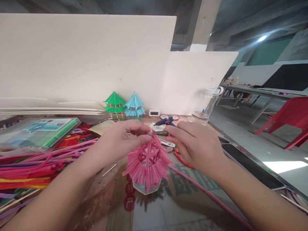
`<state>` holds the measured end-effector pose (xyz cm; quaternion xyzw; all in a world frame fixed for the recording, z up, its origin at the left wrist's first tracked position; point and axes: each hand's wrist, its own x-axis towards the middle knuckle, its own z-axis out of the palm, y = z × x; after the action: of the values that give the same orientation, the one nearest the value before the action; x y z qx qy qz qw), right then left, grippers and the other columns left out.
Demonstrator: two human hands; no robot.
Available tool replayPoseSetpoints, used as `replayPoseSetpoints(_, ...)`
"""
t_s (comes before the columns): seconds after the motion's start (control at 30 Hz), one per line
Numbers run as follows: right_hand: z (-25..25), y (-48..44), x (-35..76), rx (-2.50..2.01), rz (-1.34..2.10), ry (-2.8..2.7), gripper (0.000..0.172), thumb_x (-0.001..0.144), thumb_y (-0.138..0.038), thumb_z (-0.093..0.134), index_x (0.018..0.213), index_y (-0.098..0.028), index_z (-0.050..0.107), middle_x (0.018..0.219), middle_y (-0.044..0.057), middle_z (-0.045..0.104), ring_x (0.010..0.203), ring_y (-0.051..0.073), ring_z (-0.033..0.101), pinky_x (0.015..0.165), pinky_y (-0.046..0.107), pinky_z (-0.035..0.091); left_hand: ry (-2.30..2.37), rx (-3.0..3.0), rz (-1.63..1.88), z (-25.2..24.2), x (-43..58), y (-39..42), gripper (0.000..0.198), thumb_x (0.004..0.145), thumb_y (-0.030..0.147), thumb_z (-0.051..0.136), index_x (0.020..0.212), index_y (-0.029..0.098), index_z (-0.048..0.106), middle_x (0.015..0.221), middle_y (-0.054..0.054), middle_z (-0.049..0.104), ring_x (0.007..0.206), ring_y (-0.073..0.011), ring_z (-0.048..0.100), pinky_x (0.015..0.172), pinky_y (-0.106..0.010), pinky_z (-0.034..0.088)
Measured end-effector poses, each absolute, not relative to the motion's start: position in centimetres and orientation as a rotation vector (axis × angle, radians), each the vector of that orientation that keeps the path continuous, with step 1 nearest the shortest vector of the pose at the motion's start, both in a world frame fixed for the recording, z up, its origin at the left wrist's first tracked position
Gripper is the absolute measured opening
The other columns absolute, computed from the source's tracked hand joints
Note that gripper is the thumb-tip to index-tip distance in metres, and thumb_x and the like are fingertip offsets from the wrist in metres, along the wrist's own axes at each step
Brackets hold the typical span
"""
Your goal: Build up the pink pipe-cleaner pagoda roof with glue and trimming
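Note:
A small pagoda model covered in pink fuzzy pipe cleaners stands in front of me on a pale base. My left hand pinches the top of its roof between thumb and fingers, where a short wooden tip shows. My right hand grips a slim grey metal tool, its end touching or very close to that peak; its exact kind is partly hidden by my fingers. A long pink pipe cleaner runs from beside the model toward the lower right. Red-handled pliers lie under my right hand.
Green and light blue pagoda models stand at the back beside a small digital clock. A blue glue gun and a water jug are further right. Bundled pipe cleaners and a plastic case fill the left.

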<state>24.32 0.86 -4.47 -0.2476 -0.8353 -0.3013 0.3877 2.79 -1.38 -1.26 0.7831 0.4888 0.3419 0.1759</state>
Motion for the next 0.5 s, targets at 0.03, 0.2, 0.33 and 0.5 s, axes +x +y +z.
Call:
replayPoseSetpoints(0.03, -4.4, 0.9, 24.4, -0.627, -0.751, -2.124, 0.025, 0.095, -0.026, 0.043, 0.096, -0.015, 0.066, 0.069, 0.004, 0.061, 0.062, 0.016, 0.053, 0.057, 0.029, 0.036, 1.388, 2.215, 0.963, -1.2, 2.8, -1.4, 0.019, 0.078, 0.040, 0.062, 0.085, 0.026, 0.073, 0.086, 0.001, 0.071, 0.082, -0.0163, 0.063, 0.073, -0.025, 0.051)
replayPoseSetpoints(0.2, -4.4, 1.1, 24.6, -0.619, -0.536, -2.123, 0.027, 0.095, -0.028, 0.041, 0.104, -0.017, 0.064, 0.076, 0.006, 0.064, 0.069, 0.017, 0.058, 0.061, 0.028, 0.042, 1.410, 2.193, 0.961, -1.1, 2.8, -1.4, 0.021, 0.076, 0.042, 0.063, 0.083, 0.024, 0.073, 0.085, 0.000, 0.071, 0.082, -0.0177, 0.063, 0.074, -0.027, 0.051)
replayPoseSetpoints(0.33, -4.7, 1.2, 24.5, -0.621, -0.534, -2.142, 0.029, 0.095, -0.030, 0.041, 0.104, -0.016, 0.064, 0.078, 0.007, 0.064, 0.069, 0.017, 0.058, 0.060, 0.028, 0.042, 1.419, 2.167, 0.949, -1.0, 2.9, -1.5, 0.023, 0.076, 0.043, 0.063, 0.082, 0.022, 0.071, 0.084, 0.000, 0.070, 0.081, -0.0181, 0.063, 0.073, -0.028, 0.051)
replayPoseSetpoints(0.5, -5.4, 1.1, 24.1, -0.633, -0.556, -2.134, 0.029, 0.095, -0.024, 0.039, 0.102, -0.014, 0.065, 0.077, 0.007, 0.063, 0.070, 0.017, 0.058, 0.059, 0.028, 0.043, 1.453, 2.152, 0.952, -1.0, 2.9, -1.5, 0.023, 0.075, 0.044, 0.063, 0.080, 0.022, 0.069, 0.080, 0.001, 0.069, 0.079, -0.0170, 0.062, 0.070, -0.026, 0.049)
